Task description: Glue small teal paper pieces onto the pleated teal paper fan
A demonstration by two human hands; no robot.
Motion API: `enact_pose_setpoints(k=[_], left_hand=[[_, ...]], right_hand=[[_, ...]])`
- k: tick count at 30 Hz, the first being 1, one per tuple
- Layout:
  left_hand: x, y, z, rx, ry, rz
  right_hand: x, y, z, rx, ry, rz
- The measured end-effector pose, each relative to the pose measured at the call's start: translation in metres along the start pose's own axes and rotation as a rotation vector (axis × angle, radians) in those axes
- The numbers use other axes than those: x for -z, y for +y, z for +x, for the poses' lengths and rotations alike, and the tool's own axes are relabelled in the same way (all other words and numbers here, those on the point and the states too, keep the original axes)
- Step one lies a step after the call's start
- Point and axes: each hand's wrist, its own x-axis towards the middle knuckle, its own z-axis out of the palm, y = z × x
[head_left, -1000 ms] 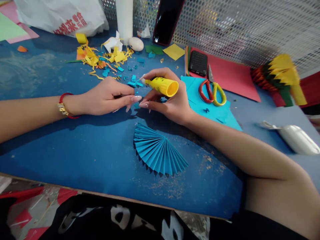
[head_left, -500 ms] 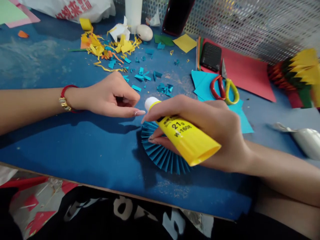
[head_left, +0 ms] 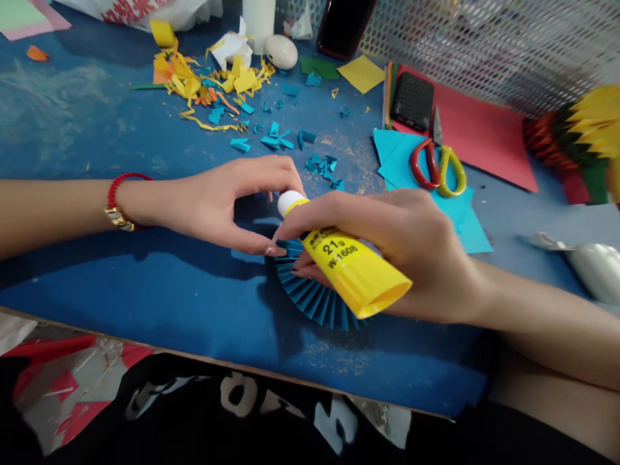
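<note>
The blue-covered table (head_left: pixel 121 284) carries all items; its near edge runs close below both hands, while a broad bare stretch lies to the left of the left-hand grip. A perforated white metal screen (head_left: pixel 484 39) closes off the far side.

A red paper sheet (head_left: pixel 484 135) lies well beyond the right-hand grip, with a light-blue paper sheet (head_left: pixel 465 223) just beside the right hand on its far side. Red-and-yellow-handled scissors (head_left: pixel 438 169) rest on that sheet. A scatter of yellow and blue paper scraps (head_left: pixel 217 84) lies well beyond the left-hand grip.

The pleated blue paper fan (head_left: pixel 314 300) lies flat on the table directly under the two grips, its pleats spreading toward the near table edge.

The right hand (head_left: pixel 402 252) is clamped around the yellow glue stick tube (head_left: pixel 353 268). The tube's long axis runs diagonally: the white tip (head_left: pixel 289 201) points up-left, away from the person, and the flat base points down-right toward the near edge.

The left hand (head_left: pixel 223 203) curves in from the left, thumb and forefinger apart on either side of the white tip. The thumb tip rests at the fan's upper edge. Whether the forefinger touches the tip cannot be told.
</note>
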Motion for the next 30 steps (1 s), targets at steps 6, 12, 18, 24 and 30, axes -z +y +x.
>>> enact_pose_setpoints(k=[6, 12, 18, 24, 30], left_hand=[[-0.002, 0.002, 0.002, -0.045, -0.097, -0.05], [-0.003, -0.001, 0.003, 0.031, -0.087, -0.067], [-0.007, 0.0, 0.0, 0.011, -0.015, -0.049], [-0.004, 0.002, 0.001, 0.058, -0.011, -0.067], [0.002, -0.003, 0.0, 0.156, 0.062, -0.076]], right_hand=[[-0.003, 0.01, 0.0, 0.03, -0.083, -0.01], [0.004, 0.0, -0.007, 0.043, -0.044, 0.002], [0.005, -0.009, -0.013, 0.041, 0.142, -0.074], [-0.015, -0.004, -0.012, 0.036, 0.343, 0.066], [-0.039, 0.022, -0.004, 0.022, 0.323, 0.256]])
